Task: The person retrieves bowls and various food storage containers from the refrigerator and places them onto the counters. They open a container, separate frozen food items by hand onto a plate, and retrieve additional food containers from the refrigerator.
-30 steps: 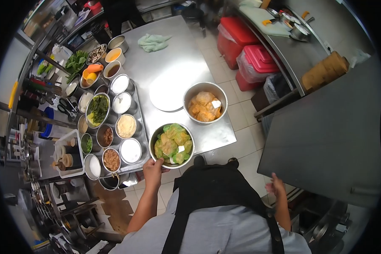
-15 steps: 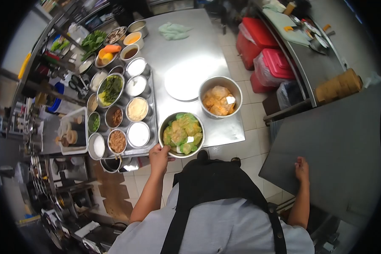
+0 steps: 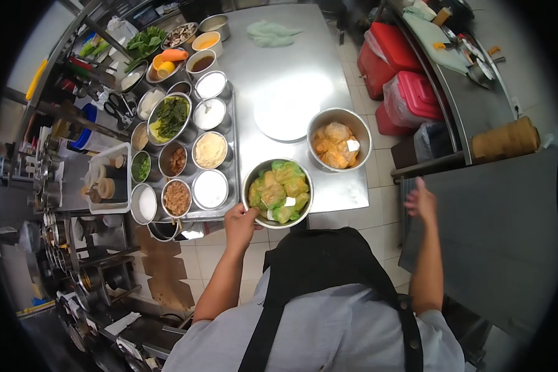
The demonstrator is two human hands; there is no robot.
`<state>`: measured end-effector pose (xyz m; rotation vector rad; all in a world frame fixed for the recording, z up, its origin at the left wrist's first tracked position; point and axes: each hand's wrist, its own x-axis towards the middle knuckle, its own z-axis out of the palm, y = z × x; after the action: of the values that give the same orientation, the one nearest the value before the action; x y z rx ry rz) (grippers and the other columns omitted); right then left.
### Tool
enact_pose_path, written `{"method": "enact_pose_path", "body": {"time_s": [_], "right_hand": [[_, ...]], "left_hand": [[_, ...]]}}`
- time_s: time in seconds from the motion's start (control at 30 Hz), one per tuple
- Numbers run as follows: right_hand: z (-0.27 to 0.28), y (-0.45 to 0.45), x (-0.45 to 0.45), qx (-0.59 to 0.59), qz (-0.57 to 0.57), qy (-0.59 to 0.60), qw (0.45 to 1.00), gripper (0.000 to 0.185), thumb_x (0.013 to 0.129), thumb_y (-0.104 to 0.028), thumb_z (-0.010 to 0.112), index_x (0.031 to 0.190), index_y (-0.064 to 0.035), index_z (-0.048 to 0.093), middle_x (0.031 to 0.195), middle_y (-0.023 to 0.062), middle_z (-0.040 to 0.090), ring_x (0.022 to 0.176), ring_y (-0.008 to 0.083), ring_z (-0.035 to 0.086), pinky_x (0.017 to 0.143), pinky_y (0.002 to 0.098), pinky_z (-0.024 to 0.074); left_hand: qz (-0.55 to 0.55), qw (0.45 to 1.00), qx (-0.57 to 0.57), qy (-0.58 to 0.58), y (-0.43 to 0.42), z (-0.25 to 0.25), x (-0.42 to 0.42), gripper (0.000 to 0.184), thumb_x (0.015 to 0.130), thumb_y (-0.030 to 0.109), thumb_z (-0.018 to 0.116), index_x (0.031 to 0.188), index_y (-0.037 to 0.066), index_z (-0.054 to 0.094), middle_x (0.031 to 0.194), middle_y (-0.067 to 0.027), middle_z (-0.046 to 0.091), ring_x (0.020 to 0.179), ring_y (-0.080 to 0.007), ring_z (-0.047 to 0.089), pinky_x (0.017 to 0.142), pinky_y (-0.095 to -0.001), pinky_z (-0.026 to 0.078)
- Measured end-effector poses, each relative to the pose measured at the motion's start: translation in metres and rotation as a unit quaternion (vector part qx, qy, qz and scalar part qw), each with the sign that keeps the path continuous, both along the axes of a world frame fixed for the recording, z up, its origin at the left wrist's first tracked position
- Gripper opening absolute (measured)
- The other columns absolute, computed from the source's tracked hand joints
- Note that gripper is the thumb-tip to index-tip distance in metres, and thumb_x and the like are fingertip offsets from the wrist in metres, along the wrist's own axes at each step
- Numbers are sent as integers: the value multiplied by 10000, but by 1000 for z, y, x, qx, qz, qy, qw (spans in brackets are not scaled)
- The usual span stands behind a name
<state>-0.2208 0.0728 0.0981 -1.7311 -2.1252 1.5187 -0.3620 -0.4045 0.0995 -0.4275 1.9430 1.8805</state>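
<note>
At the near edge of the steel table, my left hand (image 3: 242,224) grips the rim of a metal bowl (image 3: 310,208), thumb over the edge. Green and yellow coated pieces (image 3: 278,186) fill this bowl, with small white squares on top. My right hand (image 3: 423,201) is in the air off the table's right side, fingers apart and holding nothing. Between the hands, further back, stands a deeper metal pot (image 3: 364,149) containing orange-coated pieces (image 3: 336,146) and a white square. Behind the bowl lies a round white plate or board (image 3: 285,115), washed out by glare.
To the left, a metal tray (image 3: 232,186) bears several tins of ingredients, including white powder (image 3: 210,188) and chopped greens (image 3: 169,118). A green cloth (image 3: 270,34) lies at the back. Red bins (image 3: 390,59) and a grey surface (image 3: 477,217) are on the right.
My right hand has moved up and a little left, its fingers spreading. My left hand stays on the bowl's rim. The whole view has shifted slightly.
</note>
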Motion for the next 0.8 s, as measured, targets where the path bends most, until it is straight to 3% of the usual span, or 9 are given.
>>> {"method": "enact_pose_path", "body": {"time_s": [0.1, 0.17, 0.33, 0.4, 0.47, 0.5, 0.53, 0.73, 0.8], "right_hand": [[34, -70, -100, -72, 120, 97, 985, 794, 806, -700, 571, 1035, 60, 574, 801, 137, 661, 583, 235, 681, 380, 282, 463], [42, -93, -138, -79, 221, 44, 971, 602, 861, -524, 602, 970, 67, 580, 807, 170, 651, 587, 241, 684, 386, 297, 495], [20, -94, -153, -207, 202, 165, 943, 324, 825, -166, 590, 988, 111, 550, 800, 197, 657, 590, 277, 694, 411, 316, 546], [10, -80, -143, -183, 195, 208, 941, 236, 823, -106, 575, 925, 106, 580, 795, 169, 664, 538, 234, 659, 399, 310, 547], [15, -54, -123, -203, 159, 240, 936, 191, 821, -91, 576, 900, 82, 589, 771, 151, 648, 517, 218, 639, 401, 321, 551], [22, -37, -111, -230, 125, 261, 929, 176, 819, -87, 578, 897, 70, 590, 759, 142, 636, 521, 219, 642, 402, 329, 555], [37, 19, -91, -241, 79, 291, 923, 161, 817, -84, 581, 894, 58, 591, 747, 133, 625, 525, 220, 644, 404, 337, 558], [59, 179, -47, -162, 13, 339, 927, 280, 834, -84, 558, 1021, 125, 570, 823, 186, 670, 613, 234, 696, 438, 298, 561], [49, 232, -55, -82, -48, 359, 929, 258, 845, -75, 544, 984, 143, 539, 848, 222, 658, 604, 254, 695, 403, 299, 552]], "left_hand": [[4, 1000, -8, 19, 5, 4, -2, 116, 810, 52, 577, 827, -50, 628, 703, -82, 634, 538, -116, 604, 465, -244, 534], [22, 999, -19, 34, 8, 6, 0, 113, 803, 23, 552, 825, -63, 622, 694, -89, 632, 518, -123, 602, 463, -252, 539], [72, 996, -38, 40, 28, 23, 12, 131, 760, 18, 540, 804, -66, 631, 698, -79, 620, 544, -144, 592, 488, -280, 513], [84, 988, -117, 58, 36, 29, 20, 160, 777, 53, 546, 821, -71, 636, 702, -75, 625, 532, -144, 586, 462, -257, 470], [-56, 926, -328, 177, 23, 34, 24, 178, 784, 83, 558, 827, -69, 641, 713, -73, 637, 554, -148, 595, 461, -262, 449], [7, 960, -248, 127, 17, 22, 28, 173, 778, 86, 573, 840, -58, 647, 726, -75, 652, 585, -157, 613, 487, -279, 463], [35, 983, -172, 49, 61, 72, 32, 165, 771, 74, 560, 834, -56, 638, 740, -83, 655, 616, -165, 626, 529, -275, 477], [92, 988, 27, 119, 190, 73, 35, 207, 729, 21, 522, 912, -71, 557, 878, -159, 646, 719, -236, 663, 642, -341, 572], [104, 989, 47, 92, 264, 86, 34, 182, 740, -10, 528, 905, -51, 591, 847, -124, 655, 657, -211, 667, 563, -330, 587]]}}
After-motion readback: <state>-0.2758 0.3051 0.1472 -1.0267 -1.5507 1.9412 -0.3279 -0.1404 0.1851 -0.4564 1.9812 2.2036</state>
